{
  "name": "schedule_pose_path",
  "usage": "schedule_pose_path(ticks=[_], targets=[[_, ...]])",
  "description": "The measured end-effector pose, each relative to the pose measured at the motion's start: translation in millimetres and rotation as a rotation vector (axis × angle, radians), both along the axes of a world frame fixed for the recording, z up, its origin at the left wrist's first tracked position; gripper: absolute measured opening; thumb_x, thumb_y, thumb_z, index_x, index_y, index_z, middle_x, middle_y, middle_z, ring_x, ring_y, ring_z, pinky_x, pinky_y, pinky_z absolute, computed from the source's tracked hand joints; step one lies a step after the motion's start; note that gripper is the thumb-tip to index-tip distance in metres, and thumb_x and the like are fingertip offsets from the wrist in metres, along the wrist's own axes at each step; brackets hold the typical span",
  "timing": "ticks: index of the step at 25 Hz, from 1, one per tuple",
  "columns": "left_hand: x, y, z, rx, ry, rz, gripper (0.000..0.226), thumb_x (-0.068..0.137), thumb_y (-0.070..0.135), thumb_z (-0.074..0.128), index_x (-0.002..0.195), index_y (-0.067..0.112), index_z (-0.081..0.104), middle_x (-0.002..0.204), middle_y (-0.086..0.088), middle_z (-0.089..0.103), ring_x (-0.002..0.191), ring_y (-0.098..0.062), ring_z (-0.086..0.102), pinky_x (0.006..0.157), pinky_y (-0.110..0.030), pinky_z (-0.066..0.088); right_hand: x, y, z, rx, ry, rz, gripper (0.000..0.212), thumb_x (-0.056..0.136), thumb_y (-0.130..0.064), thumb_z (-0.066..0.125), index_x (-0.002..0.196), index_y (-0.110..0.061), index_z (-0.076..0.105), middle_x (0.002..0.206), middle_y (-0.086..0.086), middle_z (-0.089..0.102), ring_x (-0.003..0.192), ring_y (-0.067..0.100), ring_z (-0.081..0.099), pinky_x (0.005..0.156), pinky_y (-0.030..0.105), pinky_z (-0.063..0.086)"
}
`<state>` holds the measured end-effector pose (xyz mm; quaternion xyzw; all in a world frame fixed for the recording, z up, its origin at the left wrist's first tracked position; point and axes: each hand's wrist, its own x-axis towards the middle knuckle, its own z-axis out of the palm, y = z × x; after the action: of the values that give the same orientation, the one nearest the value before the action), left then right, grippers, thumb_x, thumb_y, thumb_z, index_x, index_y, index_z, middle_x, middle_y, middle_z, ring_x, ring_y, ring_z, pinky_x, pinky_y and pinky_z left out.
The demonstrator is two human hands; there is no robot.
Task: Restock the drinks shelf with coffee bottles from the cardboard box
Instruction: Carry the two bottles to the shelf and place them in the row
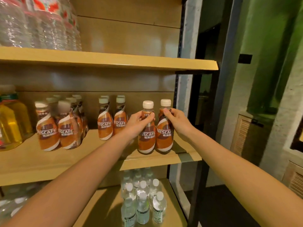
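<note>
Two orange-labelled coffee bottles with cream caps stand upright side by side near the right front of the middle wooden shelf (49,163). My left hand (139,122) grips the neck and shoulder of the left bottle (146,138). Around the neck of the right bottle (164,136) curl the fingers of my right hand (176,121). More coffee bottles stand further back: a pair (113,120) in the middle and a cluster (62,125) to the left. The cardboard box is not in view.
A jug of yellow oil (11,123) stands at the shelf's far left. Packs of water bottles (37,25) fill the top shelf's left part. Small clear bottles (142,200) stand on the lower shelf. A dark metal upright (195,185) bounds the shelves on the right.
</note>
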<state>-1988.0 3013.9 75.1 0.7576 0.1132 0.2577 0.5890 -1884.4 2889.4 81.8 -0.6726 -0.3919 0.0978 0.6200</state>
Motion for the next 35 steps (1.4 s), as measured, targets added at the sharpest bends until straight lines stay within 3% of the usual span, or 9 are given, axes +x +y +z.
schedule_pose_path(ticks=[3, 11, 13, 15, 17, 19, 22, 26, 35], targets=[[8, 4, -3, 0.004, -0.01, 0.006, 0.017, 0.091, 0.032, 0.055, 0.106, 0.023, 0.057, 0.103, 0.003, 0.065, 0.097, -0.011, 0.06, 0.073, -0.022, 0.047, 11, 8, -6, -0.015, -0.011, 0.021, 0.032, 0.095, -0.03, 0.048, 0.111, -0.005, 0.059, 0.101, 0.011, 0.068, 0.095, 0.023, 0.067, 0.079, 0.026, 0.054], [15, 6, -15, 0.0, -0.081, 0.074, 0.011, 0.091, 0.033, 0.054, 0.102, 0.03, 0.056, 0.104, 0.007, 0.065, 0.11, -0.019, 0.059, 0.075, -0.022, 0.047, 19, 17, -20, 0.039, 0.004, 0.073, 0.017, 0.095, -0.029, 0.047, 0.105, -0.02, 0.057, 0.097, -0.001, 0.067, 0.098, 0.019, 0.066, 0.078, 0.023, 0.052], [11, 6, -21, -0.015, -0.075, 0.083, 0.031, 0.09, 0.033, 0.056, 0.121, 0.028, 0.051, 0.118, 0.007, 0.06, 0.121, -0.02, 0.053, 0.082, -0.023, 0.046, 16, 15, -27, 0.028, -0.004, 0.08, 0.03, 0.093, -0.031, 0.051, 0.121, -0.021, 0.05, 0.109, -0.004, 0.062, 0.11, 0.017, 0.06, 0.082, 0.021, 0.049], [0, 12, -36, 0.039, 0.03, 0.125, 0.072, 0.084, 0.037, 0.063, 0.145, 0.02, 0.029, 0.143, -0.001, 0.044, 0.132, -0.021, 0.042, 0.095, -0.029, 0.041, 14, 6, -44, -0.057, -0.015, 0.065, 0.056, 0.088, -0.037, 0.057, 0.138, -0.023, 0.035, 0.122, -0.01, 0.053, 0.114, 0.007, 0.051, 0.086, 0.019, 0.044], [-12, 21, -60, 0.248, 0.219, 0.183, 0.086, 0.08, 0.045, 0.065, 0.148, 0.015, 0.022, 0.15, -0.005, 0.036, 0.135, -0.023, 0.038, 0.105, -0.035, 0.037, 16, -6, -70, -0.219, -0.134, -0.01, 0.068, 0.082, -0.045, 0.063, 0.14, -0.022, 0.034, 0.128, -0.007, 0.053, 0.112, 0.005, 0.049, 0.091, 0.022, 0.041], [-17, 24, -79, 0.65, 0.437, 0.28, 0.082, 0.08, 0.064, 0.052, 0.141, 0.013, 0.035, 0.146, -0.009, 0.041, 0.131, -0.024, 0.042, 0.106, -0.039, 0.038, 19, -11, -94, -0.378, -0.344, -0.093, 0.065, 0.079, -0.054, 0.062, 0.133, -0.022, 0.043, 0.127, -0.003, 0.059, 0.113, 0.012, 0.055, 0.096, 0.032, 0.044], [-5, 20, -91, 0.958, 0.486, 0.383, 0.087, 0.078, 0.079, 0.024, 0.13, 0.015, 0.05, 0.131, -0.008, 0.055, 0.12, -0.024, 0.05, 0.102, -0.038, 0.039, 21, -6, -104, -0.448, -0.552, -0.221, 0.054, 0.082, -0.063, 0.052, 0.12, -0.025, 0.052, 0.117, -0.002, 0.065, 0.11, 0.02, 0.058, 0.096, 0.042, 0.044], [13, 24, -94, 0.955, 0.503, 0.432, 0.079, 0.082, 0.075, 0.025, 0.121, 0.013, 0.056, 0.119, -0.008, 0.061, 0.108, -0.025, 0.055, 0.093, -0.037, 0.044, 25, -1, -98, -0.555, -0.635, -0.3, 0.049, 0.087, -0.061, 0.046, 0.118, -0.024, 0.054, 0.119, -0.001, 0.063, 0.115, 0.021, 0.052, 0.095, 0.037, 0.035], [77, 54, -88, 0.854, 0.588, 0.404, 0.077, 0.082, 0.075, 0.026, 0.111, 0.012, 0.06, 0.113, -0.011, 0.064, 0.102, -0.028, 0.059, 0.09, -0.044, 0.048, 84, 38, -92, -0.653, -0.564, -0.347, 0.056, 0.084, -0.064, 0.047, 0.102, -0.013, 0.06, 0.104, 0.01, 0.068, 0.098, 0.03, 0.059, 0.088, 0.042, 0.045]])
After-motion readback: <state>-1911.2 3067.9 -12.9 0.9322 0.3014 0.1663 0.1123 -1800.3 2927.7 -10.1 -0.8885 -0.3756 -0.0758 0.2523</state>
